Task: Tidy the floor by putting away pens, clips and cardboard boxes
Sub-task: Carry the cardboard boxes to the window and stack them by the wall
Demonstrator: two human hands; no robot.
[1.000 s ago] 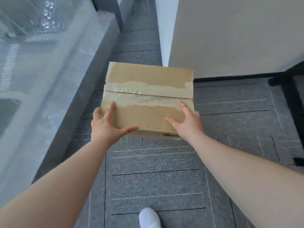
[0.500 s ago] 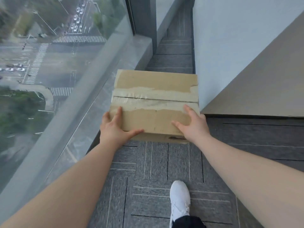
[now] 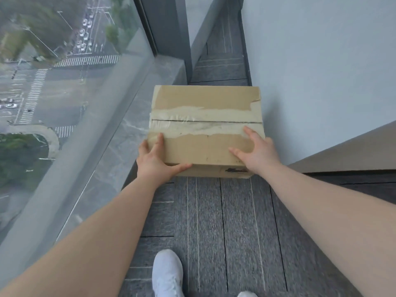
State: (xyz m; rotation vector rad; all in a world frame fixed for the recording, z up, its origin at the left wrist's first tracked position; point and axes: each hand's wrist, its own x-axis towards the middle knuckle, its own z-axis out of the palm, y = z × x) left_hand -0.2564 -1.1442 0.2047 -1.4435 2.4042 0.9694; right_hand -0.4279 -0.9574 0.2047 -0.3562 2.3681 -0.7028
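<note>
Cardboard box (image 3: pixel 205 127), torn tape, closed flaps

My white shoe (image 3: pixel 167 273) stands on the grey striped carpet (image 3: pixel 231 221). On my left a glass window (image 3: pixel 53 93) above a marble sill (image 3: pixel 128 133) looks down on a street with crosswalks; a pale wall (image 3: pixel 321 71) rises on my right.

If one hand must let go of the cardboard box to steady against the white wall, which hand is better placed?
The right hand, probably: it grips the cardboard box at its right corner, beside the white wall. The left hand holds the corner next to the window ledge.
</note>
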